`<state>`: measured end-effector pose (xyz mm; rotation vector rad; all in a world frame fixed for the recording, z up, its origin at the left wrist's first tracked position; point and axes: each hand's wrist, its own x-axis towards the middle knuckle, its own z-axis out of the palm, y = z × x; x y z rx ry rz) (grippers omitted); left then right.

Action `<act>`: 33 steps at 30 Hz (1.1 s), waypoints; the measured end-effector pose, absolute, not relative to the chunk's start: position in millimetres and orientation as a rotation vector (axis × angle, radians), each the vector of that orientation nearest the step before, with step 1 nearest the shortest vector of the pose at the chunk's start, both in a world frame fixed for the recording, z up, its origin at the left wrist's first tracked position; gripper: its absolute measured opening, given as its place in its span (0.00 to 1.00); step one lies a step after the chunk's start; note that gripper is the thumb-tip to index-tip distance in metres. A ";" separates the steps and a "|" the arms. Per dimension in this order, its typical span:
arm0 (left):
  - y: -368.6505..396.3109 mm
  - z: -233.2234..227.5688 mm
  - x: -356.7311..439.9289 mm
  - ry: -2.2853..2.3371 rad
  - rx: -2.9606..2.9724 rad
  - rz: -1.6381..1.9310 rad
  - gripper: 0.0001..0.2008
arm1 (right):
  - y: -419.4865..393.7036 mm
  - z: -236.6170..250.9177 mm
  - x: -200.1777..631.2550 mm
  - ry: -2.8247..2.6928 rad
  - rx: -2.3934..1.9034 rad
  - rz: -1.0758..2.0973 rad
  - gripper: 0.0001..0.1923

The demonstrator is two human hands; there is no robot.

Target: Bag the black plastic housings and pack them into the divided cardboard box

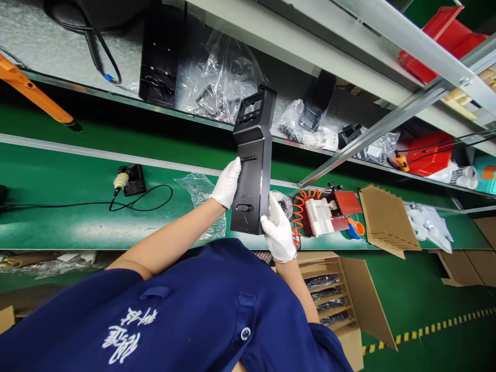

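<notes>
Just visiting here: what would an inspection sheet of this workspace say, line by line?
Surface: green workbench, glossy, partly covered.
Job's things: black housing, held in both gloved hands.
Clutter: clear plastic bag and cardboard sheets on the bench.
Grips: left grip at the housing's left edge; right grip at its lower right.
Cables: black cable looped on the bench; orange coiled hose beside a red device.
Surroundings: shelf beyond the bench; open cardboard box; striped floor tape.
</notes>
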<state>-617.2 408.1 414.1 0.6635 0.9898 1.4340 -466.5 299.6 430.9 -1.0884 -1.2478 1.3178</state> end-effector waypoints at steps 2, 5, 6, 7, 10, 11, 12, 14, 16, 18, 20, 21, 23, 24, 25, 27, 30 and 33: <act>413.5 418.7 -618.2 0.944 0.498 1.370 0.24 | 293.5 431.9 -469.5 -1.286 -1.045 1.384 0.47; 412.4 428.6 -620.7 0.900 0.366 1.293 0.27 | 286.6 426.3 -475.7 -1.321 -0.980 1.460 0.50; 410.8 431.9 -621.6 0.890 0.358 1.276 0.28 | 284.8 423.2 -477.5 -1.321 -0.960 1.484 0.50; 409.0 434.6 -622.3 0.877 0.359 1.261 0.29 | 283.2 420.0 -478.9 -1.317 -0.947 1.504 0.50; 404.4 438.5 -623.3 0.830 0.364 1.210 0.31 | 279.5 412.1 -479.8 -1.296 -0.940 1.556 0.50; 403.2 438.3 -623.3 0.816 0.360 1.195 0.32 | 278.4 410.6 -479.2 -1.287 -0.949 1.566 0.49; 402.3 437.6 -623.1 0.804 0.352 1.185 0.33 | 277.5 409.6 -478.3 -1.281 -0.962 1.572 0.48; 401.1 435.4 -622.9 0.785 0.327 1.178 0.33 | 275.9 408.4 -476.6 -1.276 -0.985 1.567 0.44; 400.3 433.0 -623.2 0.762 0.305 1.185 0.32 | 275.0 406.9 -475.1 -1.288 -1.009 1.546 0.41; 399.4 430.9 -624.1 0.754 0.306 1.168 0.33 | 274.7 404.5 -473.8 -1.316 -1.049 1.509 0.39; 398.2 428.8 -625.2 0.774 0.335 1.125 0.36 | 275.0 402.0 -472.5 -1.363 -1.112 1.443 0.36; 397.5 427.5 -625.4 0.791 0.358 1.107 0.38 | 275.2 401.1 -471.8 -1.394 -1.144 1.397 0.34; 396.1 424.0 -625.2 0.818 0.421 1.106 0.40 | 275.5 399.8 -470.3 -1.463 -1.201 1.286 0.29; 395.4 421.7 -624.7 0.823 0.460 1.125 0.40 | 275.7 399.3 -469.5 -1.491 -1.225 1.224 0.26; 394.9 418.9 -624.1 0.824 0.503 1.151 0.39 | 275.9 398.7 -468.8 -1.515 -1.248 1.163 0.23; 393.9 411.7 -623.1 0.825 0.596 1.193 0.40 | 277.1 397.1 -467.6 -1.555 -1.290 1.056 0.15; 393.1 396.5 -624.2 0.855 0.778 1.208 0.42 | 283.6 395.4 -466.5 -1.617 -1.352 0.903 0.10; 393.0 379.1 -628.6 0.934 1.036 1.175 0.43 | 295.7 402.3 -466.5 -1.577 -1.349 0.741 0.16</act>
